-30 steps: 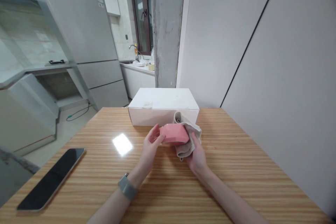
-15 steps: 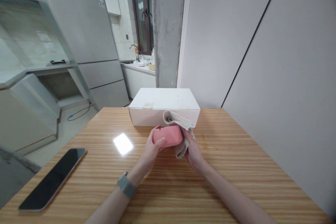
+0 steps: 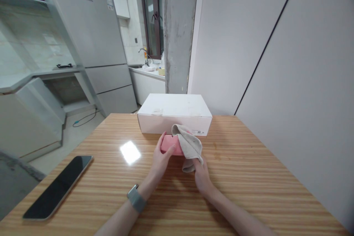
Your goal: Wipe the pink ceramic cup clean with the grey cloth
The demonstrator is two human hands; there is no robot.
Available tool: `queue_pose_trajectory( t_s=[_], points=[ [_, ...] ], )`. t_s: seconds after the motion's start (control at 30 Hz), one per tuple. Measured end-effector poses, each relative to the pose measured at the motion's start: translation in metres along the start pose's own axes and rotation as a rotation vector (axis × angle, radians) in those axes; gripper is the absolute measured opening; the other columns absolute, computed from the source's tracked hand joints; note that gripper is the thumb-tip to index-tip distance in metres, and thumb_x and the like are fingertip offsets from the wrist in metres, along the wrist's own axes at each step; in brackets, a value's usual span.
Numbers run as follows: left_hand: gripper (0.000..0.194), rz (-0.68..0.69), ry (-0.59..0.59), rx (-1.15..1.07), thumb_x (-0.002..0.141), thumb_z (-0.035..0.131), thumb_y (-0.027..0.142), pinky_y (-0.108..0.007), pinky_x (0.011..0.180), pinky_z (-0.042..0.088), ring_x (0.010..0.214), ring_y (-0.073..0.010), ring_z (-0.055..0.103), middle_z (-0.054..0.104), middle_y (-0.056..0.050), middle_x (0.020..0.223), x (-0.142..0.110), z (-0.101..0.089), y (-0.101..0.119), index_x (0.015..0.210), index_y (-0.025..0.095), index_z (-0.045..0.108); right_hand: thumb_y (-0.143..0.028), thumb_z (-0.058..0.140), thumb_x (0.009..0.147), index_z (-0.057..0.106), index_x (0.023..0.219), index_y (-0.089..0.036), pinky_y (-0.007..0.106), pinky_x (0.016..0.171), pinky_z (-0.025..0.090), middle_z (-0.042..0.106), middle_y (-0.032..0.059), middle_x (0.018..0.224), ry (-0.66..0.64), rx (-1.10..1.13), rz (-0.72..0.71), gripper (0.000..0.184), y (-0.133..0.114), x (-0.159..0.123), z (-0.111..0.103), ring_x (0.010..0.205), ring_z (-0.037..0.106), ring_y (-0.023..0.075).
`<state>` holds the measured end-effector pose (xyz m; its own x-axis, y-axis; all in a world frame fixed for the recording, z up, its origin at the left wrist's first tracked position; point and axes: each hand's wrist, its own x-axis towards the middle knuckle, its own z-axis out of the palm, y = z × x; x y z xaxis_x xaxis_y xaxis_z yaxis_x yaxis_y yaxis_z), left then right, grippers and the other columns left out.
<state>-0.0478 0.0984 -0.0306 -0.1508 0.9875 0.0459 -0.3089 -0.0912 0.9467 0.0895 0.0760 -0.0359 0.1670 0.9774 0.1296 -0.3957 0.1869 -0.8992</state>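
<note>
The left hand (image 3: 160,156) grips the left end of a pink case (image 3: 170,144), thumb on its front, holding it just above the bench (image 3: 249,177). The right hand (image 3: 201,177) pinches a beige cloth (image 3: 189,145) draped over the case's right end. A white box (image 3: 174,112) stands just behind. A phone (image 3: 55,188) lies well to the left.

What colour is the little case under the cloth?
Pink. The case shows best in the head view, held by the left hand, with a beige cloth over it.
</note>
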Motion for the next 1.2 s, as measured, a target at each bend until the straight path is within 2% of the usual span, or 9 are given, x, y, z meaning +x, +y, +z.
queue_pose_trajectory(
  t_s=[0.13,0.27,0.37,0.47,0.57,0.73,0.87,1.03,1.2],
  points=[
    [0.068,-0.155,-0.085,-0.15,0.079,0.058,0.056,-0.04,0.098,0.043,0.121,-0.0282,0.051,0.05,-0.012,0.138,0.0,0.001,0.004,0.136,0.023,0.044,-0.043,0.068,0.07,0.065,0.067,-0.022,0.028,0.066,0.054,0.067,-0.0014,0.058,0.108,-0.018,0.015,0.021,0.004,0.016,-0.008,0.069,0.067,0.0189],
    [0.056,-0.095,-0.137,-0.151,0.079,0.065,0.043,-0.039,0.098,0.042,0.115,-0.0265,0.056,0.06,-0.013,0.127,0.0,0.002,0.005,0.128,0.018,0.054,-0.046,0.068,0.069,0.065,0.083,-0.022,0.026,0.075,0.053,0.073,-0.0008,0.085,0.162,0.141,0.021,0.028,-0.004,0.032,-0.012,0.089,0.067,0.0169],
    [0.057,-0.085,-0.13,-0.155,0.075,0.071,0.038,-0.039,0.101,0.039,0.114,-0.026,0.057,0.062,-0.014,0.124,0.0,0.004,0.003,0.125,0.016,0.057,-0.048,0.068,0.07,0.064,0.089,-0.022,0.028,0.079,0.053,0.073,0.0007,0.095,0.111,0.234,0.038,0.032,-0.011,0.032,-0.01,0.095,0.066,0.0182],
    [0.052,-0.115,-0.261,-0.235,0.077,0.068,0.04,-0.039,0.106,0.035,0.119,-0.0264,0.053,0.06,-0.014,0.126,-0.002,0.006,0.003,0.122,0.015,0.06,-0.05,0.067,0.072,0.064,0.092,-0.023,0.028,0.079,0.054,0.073,0.0011,0.097,0.054,0.238,0.059,0.033,-0.012,0.029,-0.008,0.095,0.066,0.019],
    [0.055,-0.237,-0.398,-0.329,0.078,0.065,0.047,-0.043,0.105,0.036,0.122,-0.0301,0.051,0.062,-0.015,0.124,-0.005,0.007,0.005,0.121,0.014,0.06,-0.05,0.067,0.073,0.065,0.093,-0.024,0.026,0.081,0.053,0.072,0.0002,0.099,0.032,0.251,0.086,0.033,-0.01,0.026,-0.007,0.096,0.066,0.0175],
    [0.057,-0.338,-0.452,-0.378,0.078,0.063,0.05,-0.045,0.104,0.038,0.122,-0.0323,0.051,0.059,-0.017,0.126,-0.005,0.004,0.005,0.122,0.013,0.059,-0.052,0.067,0.07,0.066,0.089,-0.023,0.027,0.084,0.052,0.072,0.0014,0.1,0.017,0.213,0.117,0.035,-0.009,0.025,-0.008,0.097,0.066,0.0189],
    [0.055,-0.313,-0.429,-0.366,0.078,0.065,0.047,-0.046,0.1,0.041,0.116,-0.0314,0.055,0.06,-0.018,0.124,-0.002,0.001,0.004,0.121,0.013,0.058,-0.051,0.067,0.071,0.067,0.091,-0.022,0.028,0.083,0.052,0.072,0.002,0.099,-0.01,0.23,0.127,0.035,-0.009,0.024,-0.007,0.095,0.066,0.0189],
    [0.049,-0.257,-0.27,-0.281,0.074,0.07,0.039,-0.041,0.092,0.047,0.105,-0.0259,0.06,0.062,-0.015,0.117,0.002,0.0,0.001,0.114,0.014,0.058,-0.049,0.069,0.07,0.067,0.09,-0.022,0.027,0.076,0.054,0.073,0.0011,0.092,0.025,0.217,0.115,0.033,-0.008,0.022,-0.005,0.085,0.068,0.0171],
    [0.069,-0.079,-0.104,-0.058,0.062,0.078,0.035,-0.037,0.088,0.048,0.102,-0.0256,0.06,0.061,-0.014,0.116,-0.002,0.004,-0.001,0.123,0.016,0.05,-0.052,0.074,0.063,0.068,0.077,-0.02,0.027,0.062,0.056,0.074,0.0027,0.079,0.103,0.111,0.091,0.035,0.001,0.017,-0.007,0.072,0.07,0.0197]
  ],
)
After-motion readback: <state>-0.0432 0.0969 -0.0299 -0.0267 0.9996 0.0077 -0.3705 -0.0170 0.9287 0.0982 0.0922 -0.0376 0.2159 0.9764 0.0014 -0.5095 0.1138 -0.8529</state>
